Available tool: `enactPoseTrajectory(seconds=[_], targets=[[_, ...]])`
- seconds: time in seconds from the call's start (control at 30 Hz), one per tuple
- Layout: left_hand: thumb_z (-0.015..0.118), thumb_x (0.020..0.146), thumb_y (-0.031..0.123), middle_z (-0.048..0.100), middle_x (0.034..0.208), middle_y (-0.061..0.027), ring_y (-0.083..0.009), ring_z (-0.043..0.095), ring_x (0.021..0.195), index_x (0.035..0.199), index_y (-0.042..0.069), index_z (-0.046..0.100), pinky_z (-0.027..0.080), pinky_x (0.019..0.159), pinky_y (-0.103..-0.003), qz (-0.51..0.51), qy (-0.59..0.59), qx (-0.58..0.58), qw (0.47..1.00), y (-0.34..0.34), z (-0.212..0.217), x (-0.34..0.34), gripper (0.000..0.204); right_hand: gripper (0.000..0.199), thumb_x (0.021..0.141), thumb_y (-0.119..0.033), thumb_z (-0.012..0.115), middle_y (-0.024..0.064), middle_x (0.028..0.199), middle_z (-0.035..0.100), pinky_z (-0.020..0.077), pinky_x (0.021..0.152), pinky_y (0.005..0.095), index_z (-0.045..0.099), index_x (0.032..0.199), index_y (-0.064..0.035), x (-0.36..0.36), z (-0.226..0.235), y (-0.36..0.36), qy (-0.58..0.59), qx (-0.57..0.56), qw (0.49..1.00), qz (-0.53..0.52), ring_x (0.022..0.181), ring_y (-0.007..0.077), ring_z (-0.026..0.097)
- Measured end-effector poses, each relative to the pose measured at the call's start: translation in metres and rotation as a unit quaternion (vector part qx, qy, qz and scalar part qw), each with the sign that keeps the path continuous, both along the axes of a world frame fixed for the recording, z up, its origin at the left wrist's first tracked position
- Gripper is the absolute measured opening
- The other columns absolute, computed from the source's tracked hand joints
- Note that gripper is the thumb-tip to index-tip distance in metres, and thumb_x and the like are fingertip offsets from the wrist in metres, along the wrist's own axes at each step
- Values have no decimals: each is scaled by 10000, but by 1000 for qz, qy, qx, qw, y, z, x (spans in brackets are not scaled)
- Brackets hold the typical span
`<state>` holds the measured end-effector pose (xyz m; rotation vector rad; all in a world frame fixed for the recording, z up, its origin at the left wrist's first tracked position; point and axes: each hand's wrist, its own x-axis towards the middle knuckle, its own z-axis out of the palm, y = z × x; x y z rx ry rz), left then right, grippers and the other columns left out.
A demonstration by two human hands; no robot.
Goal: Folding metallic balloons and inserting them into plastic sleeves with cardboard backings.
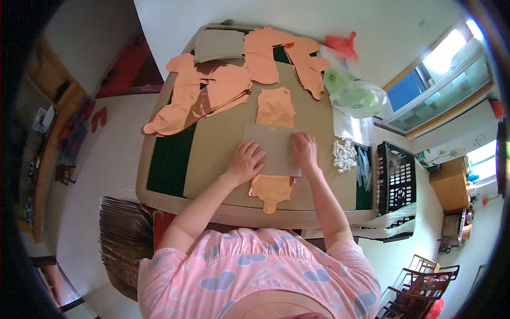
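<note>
In the middle of the table lies a flat rose-gold foil balloon (275,109), with a grey cardboard sheet (276,146) across its middle. The balloon's far end shows beyond the sheet, and its near end with a small rounded tab sticks out toward me. My left hand (247,161) rests on the sheet's left edge, fingers apart and lying on the card. At the right edge my right hand (304,151) has its fingers bent over the card, closed on it; its thumb is hard to make out.
Piles of flat foil balloons (212,93) cover the far left and far middle. A stack of grey cards (219,44) lies on them. On the right are plastic bags (353,93), small white pieces (344,156), thin clear strips (364,167) and a black crate (394,175). A cardboard stack (125,239) stands lower left.
</note>
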<state>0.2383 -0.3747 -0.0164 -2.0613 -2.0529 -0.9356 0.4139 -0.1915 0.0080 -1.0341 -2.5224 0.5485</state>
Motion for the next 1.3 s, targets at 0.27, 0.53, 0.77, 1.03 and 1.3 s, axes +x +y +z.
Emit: enactPoseTrajectory(seconds=[0.27,0.53,0.77,1.03,1.3], targets=[[626,861,357,508,1311,-141,-311,419,1280,1163,126,629,324,1091,-458,8,37,-56,998,-1,3,4,380,278,859,-316,655,102,769,706,518,664,359,722,895,-48,-58,-17,83,75,-104,981,-146,707,217,677],[616,870,351,497,1316,-148,-316,405,1295,1175,120,624,311,1098,-469,10,36,-45,998,1,-3,6,383,259,799,-266,689,97,695,691,519,594,341,712,907,-32,-72,-48,112,47,-90,986,-133,618,197,668],[617,872,340,484,1325,-155,-320,389,1301,1178,113,616,296,1109,-474,5,15,-32,999,-4,1,0,381,306,741,-231,745,116,709,688,531,606,360,680,955,-22,-83,-18,95,65,-76,986,-132,640,240,679],[627,863,348,473,1359,-133,-339,393,1306,1222,140,573,317,1090,-533,19,29,-65,997,-9,0,1,418,354,695,-269,816,126,762,692,537,590,370,653,861,-2,-100,14,94,-38,-168,976,-132,632,246,675],[609,866,355,466,1350,-151,-336,384,1295,1212,138,582,312,1088,-492,10,11,-33,999,-1,-25,5,409,249,778,-196,785,54,804,689,513,621,276,673,869,6,-78,3,104,159,-262,946,-101,684,115,621]])
